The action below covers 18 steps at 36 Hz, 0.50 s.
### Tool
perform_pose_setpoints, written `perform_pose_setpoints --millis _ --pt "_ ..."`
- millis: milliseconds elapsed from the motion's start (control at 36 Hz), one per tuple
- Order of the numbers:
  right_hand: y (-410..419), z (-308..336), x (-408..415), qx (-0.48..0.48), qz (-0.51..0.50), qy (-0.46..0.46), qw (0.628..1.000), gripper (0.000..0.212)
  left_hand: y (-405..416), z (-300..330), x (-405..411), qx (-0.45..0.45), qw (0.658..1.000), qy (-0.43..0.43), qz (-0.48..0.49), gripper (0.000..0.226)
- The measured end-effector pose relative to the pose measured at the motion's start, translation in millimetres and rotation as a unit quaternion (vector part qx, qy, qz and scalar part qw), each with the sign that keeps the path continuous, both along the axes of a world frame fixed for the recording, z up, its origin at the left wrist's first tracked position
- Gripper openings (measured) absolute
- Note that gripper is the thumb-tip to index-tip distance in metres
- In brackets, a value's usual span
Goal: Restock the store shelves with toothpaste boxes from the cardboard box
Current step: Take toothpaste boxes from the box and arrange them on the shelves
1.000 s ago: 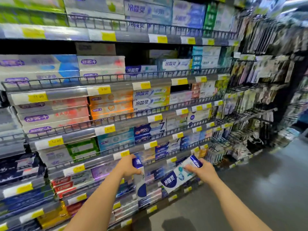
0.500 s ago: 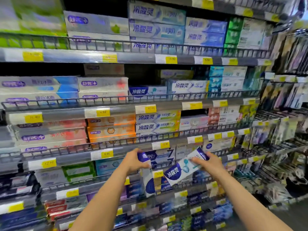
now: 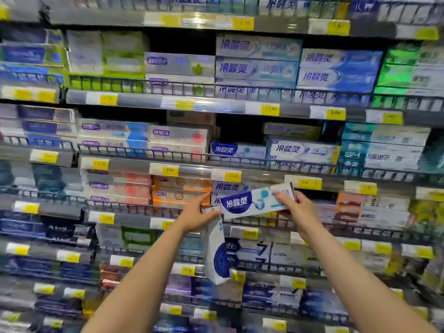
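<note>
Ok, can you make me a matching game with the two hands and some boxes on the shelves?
Things:
1. left hand
2. right hand
3. orange boxes
4. green boxes

States or places:
A. on an upper shelf, far right
B. holds a white and blue box lying almost level
C. on the shelf just above the left hand
D. holds a box hanging down

Pairs: 1-D, 2-B, 3-C, 4-A

冷酸灵 on held toothpaste box point(image 3: 254, 203); SP-1 on teal box point(image 3: 353, 155).

Shop: toothpaste shelves point(image 3: 216, 109), blurry yellow price tags point(image 3: 270, 110).
</note>
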State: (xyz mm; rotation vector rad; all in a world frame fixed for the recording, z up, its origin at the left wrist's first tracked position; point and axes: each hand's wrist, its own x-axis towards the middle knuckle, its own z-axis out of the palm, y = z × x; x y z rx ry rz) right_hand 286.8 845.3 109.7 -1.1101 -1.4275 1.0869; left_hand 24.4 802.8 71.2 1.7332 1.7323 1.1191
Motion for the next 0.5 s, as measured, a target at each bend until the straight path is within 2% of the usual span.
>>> perform_pose_setpoints --millis 83,250,361,500 --pt "2.7 21.3 -15.3 0.028 0.021 0.042 0.999 0.013 -0.5 20.4 0.4 -0.007 0.999 0.026 -0.017 0.077" --pt "12.9 49.9 -39.5 0.099 0.029 0.075 0.992 0.027 5.2 53.3 -16.1 0.034 0.994 0.108 0.002 0.076" --pt "22.9 70.3 -54.8 0.127 0.025 0.094 0.987 0.016 9.7 76.7 -38.0 0.062 0.992 0.114 -0.003 0.083" --pt "29.7 91.4 -78.1 0.189 -0.016 0.098 0.977 0.019 21.6 102.2 -53.9 0.099 0.988 0.107 -0.041 0.092"
